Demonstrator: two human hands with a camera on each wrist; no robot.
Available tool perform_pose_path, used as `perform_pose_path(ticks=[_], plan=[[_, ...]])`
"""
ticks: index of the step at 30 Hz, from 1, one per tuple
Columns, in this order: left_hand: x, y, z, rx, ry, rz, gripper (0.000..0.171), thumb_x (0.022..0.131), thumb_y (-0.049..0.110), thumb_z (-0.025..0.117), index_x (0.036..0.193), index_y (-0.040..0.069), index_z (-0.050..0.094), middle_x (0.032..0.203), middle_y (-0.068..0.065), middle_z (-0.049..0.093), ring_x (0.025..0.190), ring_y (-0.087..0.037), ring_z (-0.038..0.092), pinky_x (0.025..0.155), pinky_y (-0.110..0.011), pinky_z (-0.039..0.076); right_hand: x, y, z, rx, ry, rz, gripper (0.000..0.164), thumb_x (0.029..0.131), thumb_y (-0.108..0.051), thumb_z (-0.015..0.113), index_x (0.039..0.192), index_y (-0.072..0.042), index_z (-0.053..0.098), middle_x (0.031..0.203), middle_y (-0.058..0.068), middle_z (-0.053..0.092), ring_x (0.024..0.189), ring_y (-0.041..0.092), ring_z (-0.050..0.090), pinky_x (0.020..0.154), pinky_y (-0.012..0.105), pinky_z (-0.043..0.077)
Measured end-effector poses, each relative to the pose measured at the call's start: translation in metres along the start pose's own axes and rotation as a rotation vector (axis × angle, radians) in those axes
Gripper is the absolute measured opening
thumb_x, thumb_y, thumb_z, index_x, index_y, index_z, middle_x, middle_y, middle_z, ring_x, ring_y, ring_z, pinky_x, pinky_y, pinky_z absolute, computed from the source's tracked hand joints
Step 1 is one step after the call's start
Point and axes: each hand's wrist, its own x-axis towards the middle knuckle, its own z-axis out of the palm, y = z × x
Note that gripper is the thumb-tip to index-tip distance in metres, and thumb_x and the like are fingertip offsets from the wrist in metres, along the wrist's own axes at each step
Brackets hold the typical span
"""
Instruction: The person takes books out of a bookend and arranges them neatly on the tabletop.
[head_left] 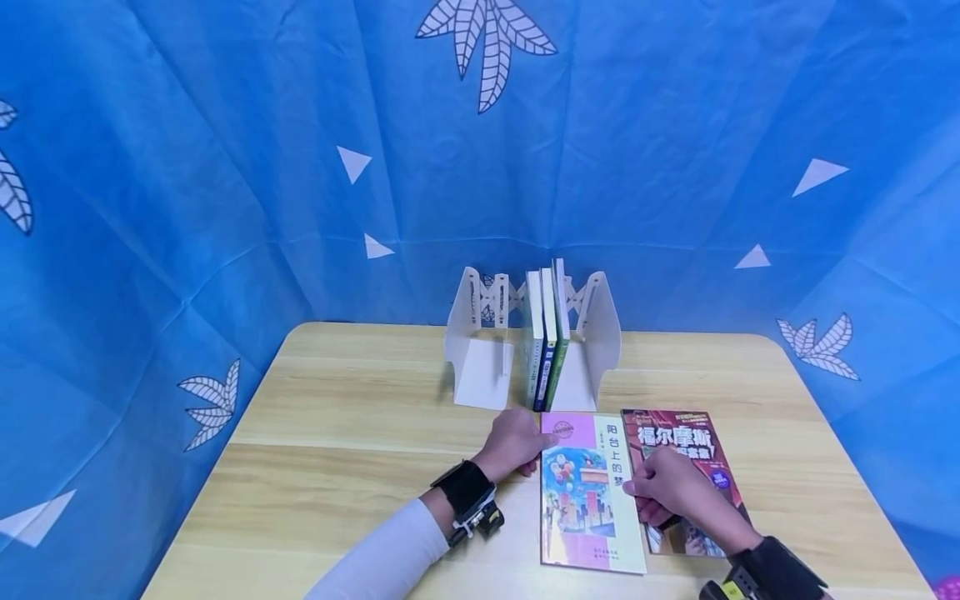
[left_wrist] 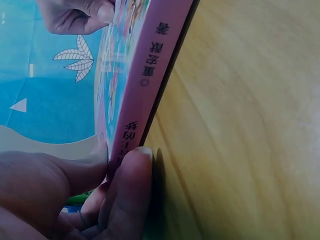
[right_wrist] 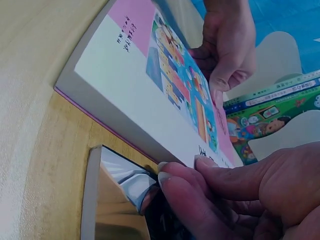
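A pink and cream paperback book (head_left: 577, 500) with a balloon-and-city picture lies face up at the front middle of the table, close over the wood in the left wrist view. My left hand (head_left: 513, 443) pinches its pink spine (left_wrist: 142, 90) near the upper left corner, thumb on the cover and a finger at the spine's lower edge. On the opposite side, my right hand (head_left: 667, 483) pinches the book's right edge between thumb and fingers. That hand hangs over a red book (head_left: 693, 425) with large white characters, covering part of its cover.
Behind the pink book stands a white expandable bookshelf (head_left: 480, 371) with three upright books (head_left: 547, 333) near its middle. The wooden table (head_left: 360, 400) has rounded back corners and meets a blue patterned cloth (head_left: 637, 150) at the back.
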Motion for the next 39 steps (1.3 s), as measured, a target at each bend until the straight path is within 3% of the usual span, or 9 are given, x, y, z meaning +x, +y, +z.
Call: perform_pose_path(ticks=[23,39], plan=[[-0.0008,0.0065,0.0044,0.024,0.010,-0.044,0.037,0.084,0.027,0.076,0.059,0.006,0.060,0.040,-0.002,0.051,0.029,-0.014,0.050,0.032,-0.030,0.048,-0.0005,-0.0013,-0.0034,-0.034,0.005,0.035,0.018,0.088,-0.009,0.069,0.072,-0.004,0.061,0.061,0.008,0.065,0.051,0.016,0.064,0.048,0.030,0.057],[0.0012,0.0085,0.0072,0.070,0.019,-0.075,0.036,0.085,0.030,0.075,0.061,0.009,0.058,0.041,-0.001,0.053,0.029,-0.013,0.050,0.029,-0.026,0.043,-0.0013,0.0013,-0.0051,-0.054,0.011,-0.002,0.017,0.086,-0.010,0.071,0.072,-0.004,0.064,0.060,0.008,0.064,0.050,0.017,0.064,0.047,0.030,0.057]])
